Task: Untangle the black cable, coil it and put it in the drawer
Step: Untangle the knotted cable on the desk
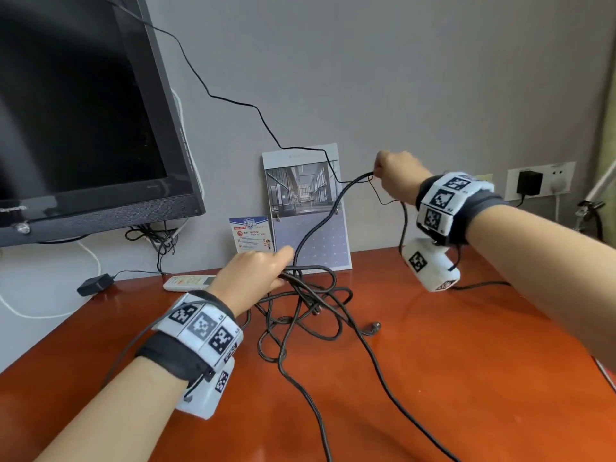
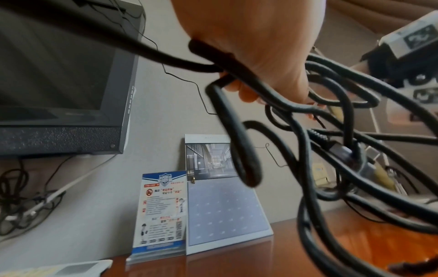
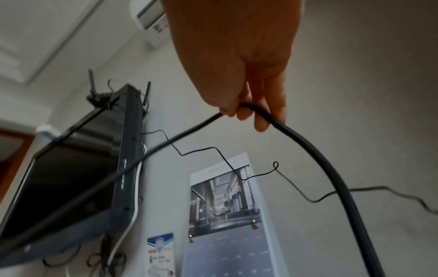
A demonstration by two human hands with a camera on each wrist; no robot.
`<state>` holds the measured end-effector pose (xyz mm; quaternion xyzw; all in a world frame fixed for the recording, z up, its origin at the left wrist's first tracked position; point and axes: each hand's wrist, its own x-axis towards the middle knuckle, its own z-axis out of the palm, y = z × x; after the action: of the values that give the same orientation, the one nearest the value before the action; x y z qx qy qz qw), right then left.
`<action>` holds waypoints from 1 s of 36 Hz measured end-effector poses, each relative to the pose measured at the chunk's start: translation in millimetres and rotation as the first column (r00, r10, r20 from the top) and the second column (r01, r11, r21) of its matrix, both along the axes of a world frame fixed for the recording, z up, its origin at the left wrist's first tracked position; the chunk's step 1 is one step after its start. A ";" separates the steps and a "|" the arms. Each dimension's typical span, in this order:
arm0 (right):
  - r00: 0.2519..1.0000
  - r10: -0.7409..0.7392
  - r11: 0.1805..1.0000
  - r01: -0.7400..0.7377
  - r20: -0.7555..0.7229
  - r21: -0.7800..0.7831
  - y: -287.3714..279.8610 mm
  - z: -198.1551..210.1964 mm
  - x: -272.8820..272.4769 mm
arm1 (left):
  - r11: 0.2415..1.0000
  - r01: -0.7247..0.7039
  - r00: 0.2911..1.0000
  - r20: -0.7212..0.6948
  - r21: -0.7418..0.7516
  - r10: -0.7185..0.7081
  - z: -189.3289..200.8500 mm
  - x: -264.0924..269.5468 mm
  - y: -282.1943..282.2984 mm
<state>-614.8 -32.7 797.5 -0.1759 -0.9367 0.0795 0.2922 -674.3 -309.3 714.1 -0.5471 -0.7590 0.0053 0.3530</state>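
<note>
The black cable (image 1: 313, 305) is gripped in two places. The right hand (image 1: 396, 176), raised at about 2 o'clock from the tangle, pinches one strand in its curled fingers (image 3: 246, 112), so the cable bends over them and hangs down on both sides; lifted this way, the strand likely draws free of the knot. The left hand (image 1: 256, 271), low at 10 o'clock from the tangle, closes around several loops, seemingly to anchor the bundle while the other hand pulls. From there the rest sprawls in overlapping loops on the orange-brown tabletop (image 1: 466, 378), with two long runs trailing toward 6 o'clock and a small connector (image 1: 375, 327) lying at 4 o'clock. Untangling looks far from finished; no drawer is in view. Behind stand a desk calendar (image 1: 310, 208) at 12 o'clock and a wall-mounted television (image 1: 83, 111) at 10 o'clock, with a thinner wire (image 1: 233, 101) crossing the wall.
</note>
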 end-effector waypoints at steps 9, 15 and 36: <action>0.955 0.296 0.932 -0.282 0.030 -0.229 -25.7 -13.6 -6.4 | 0.987 0.132 0.990 -0.055 0.097 -0.127 6.7 3.4 14.9; 0.970 0.176 0.847 -0.236 -0.167 -0.476 -38.2 -4.5 -24.5 | 0.989 0.148 0.989 -0.024 0.010 -0.148 -7.0 3.5 21.8; 0.814 -0.308 0.946 0.317 0.493 0.068 110.4 -42.1 -78.3 | 0.987 0.141 0.989 -0.054 0.075 -0.137 -3.8 -7.4 4.8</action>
<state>-693.2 77.7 755.4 -0.3441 -0.9376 -0.0094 0.0486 -681.8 -304.5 710.3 -0.5841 -0.7099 -0.0358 0.3920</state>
